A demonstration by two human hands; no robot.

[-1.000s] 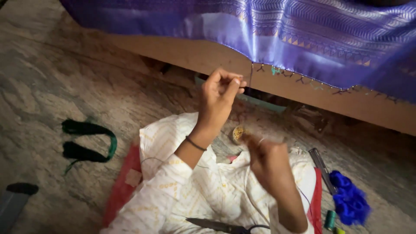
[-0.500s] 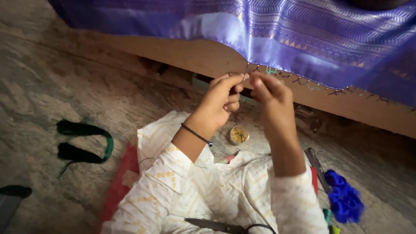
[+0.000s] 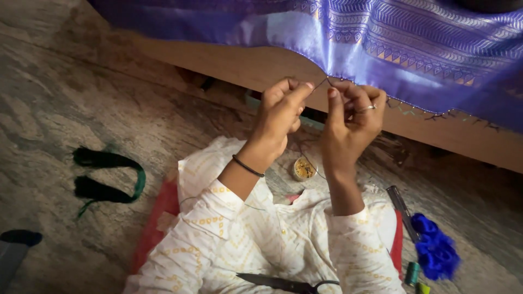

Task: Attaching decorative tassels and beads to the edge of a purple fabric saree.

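Observation:
My left hand (image 3: pixel 281 115) is raised, its fingers pinched on a thin dark thread at the lower edge of a shiny purple cloth (image 3: pixel 392 38) with woven bands. My right hand (image 3: pixel 351 120), with a ring on one finger, pinches the same edge right beside it, fingertips almost touching the left hand's. The cloth hangs over a wooden board (image 3: pixel 436 130). A dark thread runs down from the hands toward a small round tin of beads (image 3: pixel 303 169) on the floor. A thin dark bangle sits on my left wrist.
Black scissors (image 3: pixel 283 283) lie on my lap over white patterned clothing. A bundle of dark green thread (image 3: pixel 106 174) lies on the stone floor at left. At right are a blue thread bundle (image 3: pixel 434 252), a slim dark tool (image 3: pixel 402 205) and small spools (image 3: pixel 412 272).
My right hand rose from my lap up to the cloth edge and now pinches it beside my left hand. The view has shifted slightly.

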